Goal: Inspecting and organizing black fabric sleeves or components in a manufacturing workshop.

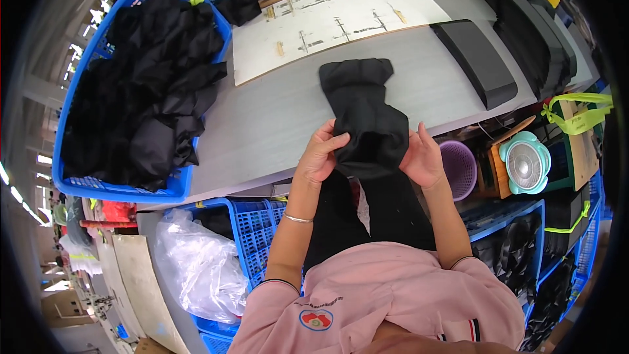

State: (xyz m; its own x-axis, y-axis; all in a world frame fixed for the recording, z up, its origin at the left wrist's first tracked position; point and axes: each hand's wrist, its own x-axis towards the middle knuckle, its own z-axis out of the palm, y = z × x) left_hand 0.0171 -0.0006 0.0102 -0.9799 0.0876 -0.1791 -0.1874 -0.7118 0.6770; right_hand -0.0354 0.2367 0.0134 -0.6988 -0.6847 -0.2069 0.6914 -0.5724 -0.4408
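While the bare left hand (pixel 320 157) has a narrow grip on the near left side of a soft black fabric piece (pixel 367 118), the open-palmed right hand (pixel 422 159) is at its right side; its fingers are partly hidden, so I cannot tell how firm this grip is. The fabric crosses the front edge of the long grey bench (pixel 268 118). A blue plastic basket (pixel 178 187) of black cloth (pixel 157 85) occupies the left end, and a marked white board (pixel 337 23) lies toward the back edge.
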